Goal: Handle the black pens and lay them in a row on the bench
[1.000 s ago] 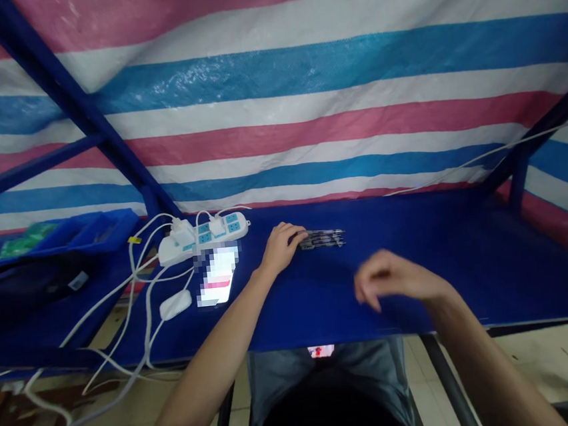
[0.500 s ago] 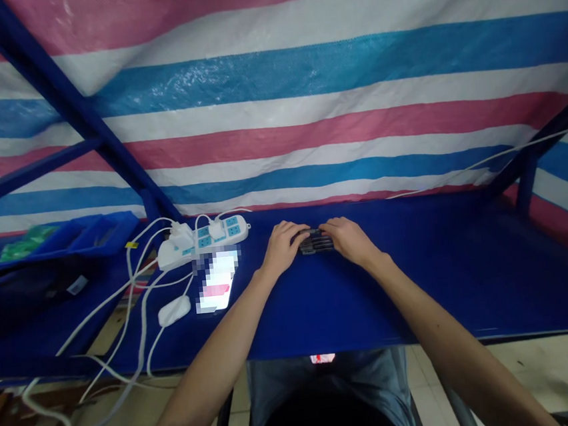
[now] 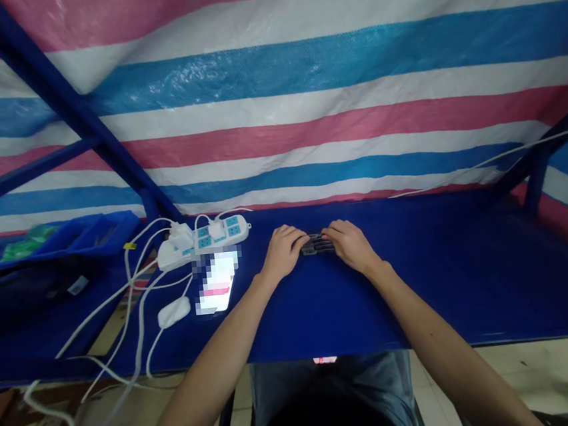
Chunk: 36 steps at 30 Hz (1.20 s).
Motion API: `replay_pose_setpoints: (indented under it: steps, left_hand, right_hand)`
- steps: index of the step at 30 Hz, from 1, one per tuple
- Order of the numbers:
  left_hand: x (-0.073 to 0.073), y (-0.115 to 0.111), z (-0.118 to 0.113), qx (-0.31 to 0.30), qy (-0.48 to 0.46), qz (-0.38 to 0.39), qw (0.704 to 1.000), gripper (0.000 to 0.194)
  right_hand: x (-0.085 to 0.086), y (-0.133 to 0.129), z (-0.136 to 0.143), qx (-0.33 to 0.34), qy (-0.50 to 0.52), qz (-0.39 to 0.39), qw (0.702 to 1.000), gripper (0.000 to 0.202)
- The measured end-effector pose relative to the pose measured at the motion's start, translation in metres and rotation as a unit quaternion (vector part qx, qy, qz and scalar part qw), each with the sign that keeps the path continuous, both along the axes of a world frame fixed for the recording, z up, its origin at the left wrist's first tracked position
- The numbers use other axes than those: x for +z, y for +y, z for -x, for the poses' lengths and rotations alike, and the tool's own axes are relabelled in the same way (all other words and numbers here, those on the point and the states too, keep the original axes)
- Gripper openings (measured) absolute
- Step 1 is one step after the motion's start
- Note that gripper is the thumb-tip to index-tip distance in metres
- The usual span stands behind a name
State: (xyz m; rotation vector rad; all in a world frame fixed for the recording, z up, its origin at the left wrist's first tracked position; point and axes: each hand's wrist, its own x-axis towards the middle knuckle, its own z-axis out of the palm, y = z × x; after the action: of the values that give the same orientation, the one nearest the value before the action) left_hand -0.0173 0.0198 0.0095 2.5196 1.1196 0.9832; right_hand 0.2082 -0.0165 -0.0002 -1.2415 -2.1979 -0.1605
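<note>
A small row of slim black pens [image 3: 316, 245] lies side by side on the blue tabletop, with their ends toward my two hands. On the left end, my left hand [image 3: 284, 249] has its thumb and fingers closed against the pens. At the opposite end, my right hand [image 3: 348, 241] grips them with thumb and fingers bent. The fingers cover the tips, so the pen ends are partly hidden.
Left of my hands stand a white power strip [image 3: 170, 256] with plugs and a lit phone [image 3: 219, 283]. A white adapter [image 3: 174, 312] and loose cables lie beside them. Blue bins [image 3: 96, 232] sit at the far left. A striped tarp [image 3: 336, 127] hangs behind the table.
My fingers have drawn in slightly around the ends of the pens. The row stays in nearly the same place, and the view shifts a little.
</note>
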Motion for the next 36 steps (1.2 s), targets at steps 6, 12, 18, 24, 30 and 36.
replay_pose_setpoints:
  steps: [6, 12, 18, 24, 30, 36]
  left_hand:
    - [0.004, 0.0, 0.002, 0.004, 0.027, 0.03, 0.999, 0.055]
    - [0.003, -0.005, 0.001, 0.009, -0.039, 0.041, 0.998, 0.024]
    - [0.002, -0.004, 0.0, 0.011, -0.035, 0.039, 0.999, 0.019]
    - [0.002, -0.005, 0.002, 0.019, -0.056, 0.037, 0.998, 0.023]
    - [0.003, -0.003, 0.003, 0.027, -0.043, 0.023, 0.998, 0.019]
    - [0.002, -0.003, 0.004, 0.014, -0.042, 0.033, 0.998, 0.02]
  right_hand:
    - [0.002, -0.004, 0.007, 0.011, 0.028, -0.019, 0.999, 0.029]
    - [0.003, -0.007, 0.002, 0.014, 0.031, -0.001, 0.999, 0.042]
    - [0.009, -0.009, 0.005, 0.01, 0.021, 0.0, 1.0, 0.032]
    - [0.004, -0.007, 0.004, -0.005, 0.099, 0.003, 0.995, 0.029]
    - [-0.002, -0.003, 0.0, 0.025, 0.151, 0.006, 0.988, 0.024]
    - [-0.003, -0.004, 0.001, 0.024, 0.154, -0.005, 0.988, 0.023]
